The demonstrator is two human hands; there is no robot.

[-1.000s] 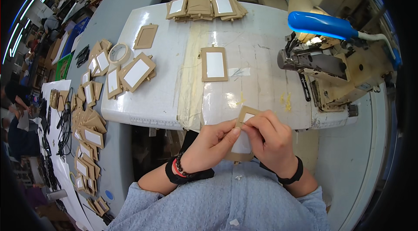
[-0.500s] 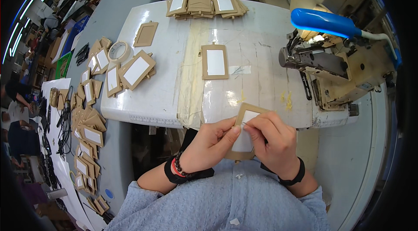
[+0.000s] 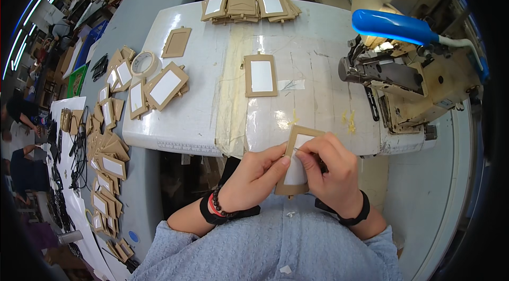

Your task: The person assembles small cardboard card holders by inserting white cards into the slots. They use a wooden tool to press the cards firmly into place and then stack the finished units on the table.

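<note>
Holding a flat tan card holder (image 3: 295, 167) with a white window panel, both hands pinch it just off the near table edge — left hand (image 3: 258, 175) fingers clamped on its left side, right hand (image 3: 328, 172) fingers closed over its front. Another holder (image 3: 260, 75) lies flat on the glossy white table (image 3: 196, 117), with stacked ones (image 3: 249, 5) at the far edge and a worn cream sewing machine (image 3: 413, 85) at right.

A white worktable (image 3: 201, 117) carried one tan card holder (image 3: 261, 75) at its middle, a stack of holders (image 3: 249, 5) at the far edge, a tape roll (image 3: 143, 62), and a sewing machine (image 3: 408, 85).
</note>
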